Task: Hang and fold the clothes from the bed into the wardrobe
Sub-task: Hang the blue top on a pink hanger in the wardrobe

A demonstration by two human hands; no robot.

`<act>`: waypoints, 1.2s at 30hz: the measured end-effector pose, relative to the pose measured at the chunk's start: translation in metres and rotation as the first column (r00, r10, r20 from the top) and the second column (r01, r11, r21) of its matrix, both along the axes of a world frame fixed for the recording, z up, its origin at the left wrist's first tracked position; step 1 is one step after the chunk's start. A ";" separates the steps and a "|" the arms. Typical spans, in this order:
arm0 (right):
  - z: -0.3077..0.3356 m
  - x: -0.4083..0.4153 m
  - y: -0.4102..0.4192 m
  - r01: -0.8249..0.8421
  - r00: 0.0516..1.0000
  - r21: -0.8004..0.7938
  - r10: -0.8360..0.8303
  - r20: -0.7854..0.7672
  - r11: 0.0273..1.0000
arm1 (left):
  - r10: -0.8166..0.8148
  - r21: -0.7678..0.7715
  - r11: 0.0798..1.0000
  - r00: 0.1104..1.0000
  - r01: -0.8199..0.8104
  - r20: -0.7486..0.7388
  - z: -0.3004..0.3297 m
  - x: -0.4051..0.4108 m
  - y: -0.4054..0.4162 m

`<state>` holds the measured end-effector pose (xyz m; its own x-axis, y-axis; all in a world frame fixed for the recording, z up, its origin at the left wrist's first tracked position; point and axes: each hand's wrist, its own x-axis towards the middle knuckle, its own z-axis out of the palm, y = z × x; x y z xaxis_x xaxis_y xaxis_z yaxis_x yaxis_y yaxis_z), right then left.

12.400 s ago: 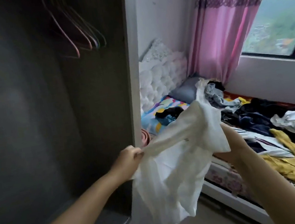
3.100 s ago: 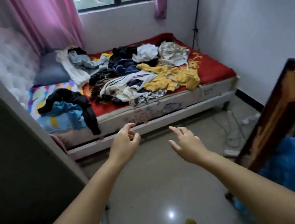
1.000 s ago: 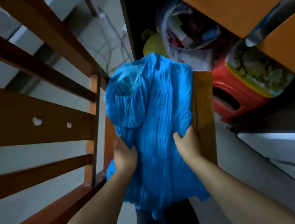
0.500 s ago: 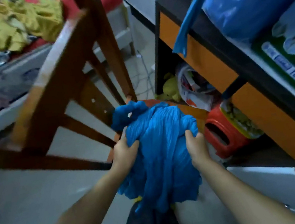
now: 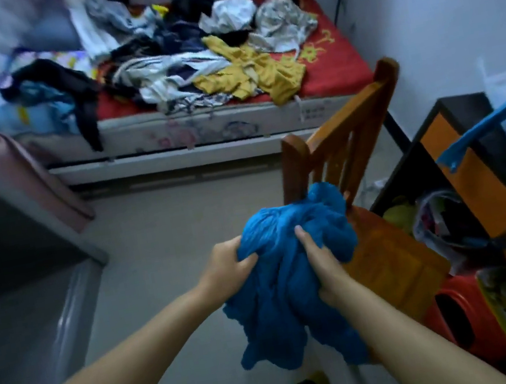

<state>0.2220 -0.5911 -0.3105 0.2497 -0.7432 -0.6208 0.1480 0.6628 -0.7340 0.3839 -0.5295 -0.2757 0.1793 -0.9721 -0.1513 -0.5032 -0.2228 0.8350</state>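
Two hands, left hand (image 5: 226, 263), right hand (image 5: 322, 262), bunched blue garment (image 5: 289, 289)

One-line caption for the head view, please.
Both hands, left hand and right hand, grip a bunched blue garment beside a wooden chair.

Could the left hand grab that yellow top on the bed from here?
Probably not as things stand. The left hand grips the blue garment, as does the right hand, and the yellow top lies far off on the bed, across open floor.
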 end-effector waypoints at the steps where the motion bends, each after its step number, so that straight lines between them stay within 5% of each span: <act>1: 0.009 0.023 0.011 -0.071 0.994 0.056 0.066 0.091 0.996 | -0.020 -0.049 0.999 0.999 0.021 0.033 0.009 0.013 0.019; 5: 0.050 0.110 0.055 -0.221 0.966 -0.061 0.227 0.122 0.973 | -0.155 -0.047 0.986 0.985 0.158 0.071 0.035 0.079 0.098; 7: 0.064 0.147 0.075 -0.266 0.960 -0.187 0.278 0.037 0.946 | -0.121 0.098 0.986 0.986 0.133 -0.118 0.043 0.125 0.138; 9: 0.082 0.185 0.104 -0.418 0.906 -0.316 0.415 -0.083 0.852 | 0.115 0.217 0.975 0.943 -0.047 -0.311 0.048 0.182 0.185; 11: 0.099 0.210 0.133 -0.576 0.816 -0.443 0.521 -0.251 0.687 | 0.398 0.240 0.916 0.794 -0.321 -0.460 0.052 0.234 0.221; 13: 0.114 0.230 0.161 -0.711 0.689 -0.535 0.600 -0.405 0.455 | 0.594 0.277 0.786 0.547 -0.553 -0.590 0.059 0.279 0.248; 17: 0.131 0.257 0.203 -0.820 0.481 -0.573 0.560 -0.675 0.015 | 0.446 0.304 0.803 0.179 -0.512 -0.877 0.086 0.328 0.271; 20: 0.133 0.276 0.220 -0.823 0.346 -0.474 0.385 -0.856 -0.314 | 0.430 0.241 0.772 0.203 -0.589 -0.880 0.109 0.336 0.271; 22: 0.130 0.287 0.224 -0.836 0.266 -0.375 0.303 -0.915 -0.401 | 0.438 0.204 0.748 0.239 -0.631 -0.867 0.124 0.337 0.268; 27: 0.145 0.309 0.202 -0.928 0.039 -0.229 0.535 -0.844 -0.293 | 0.314 0.034 0.703 0.267 -0.711 -0.911 0.157 0.359 0.283; 30: 0.169 0.336 0.178 -0.938 0.190 -0.292 0.430 -0.883 -0.186 | 0.305 -0.100 0.639 0.371 -0.763 -0.877 0.171 0.375 0.298; 34: 0.188 0.388 0.171 -0.785 0.525 -0.619 0.505 -0.685 -0.023 | -0.005 -0.265 0.841 0.484 -0.471 -0.875 0.187 0.395 0.306; 36: 0.194 0.419 0.175 -0.765 0.491 -0.639 0.570 -0.659 -0.081 | -0.120 -0.331 0.876 0.507 -0.349 -0.853 0.190 0.408 0.304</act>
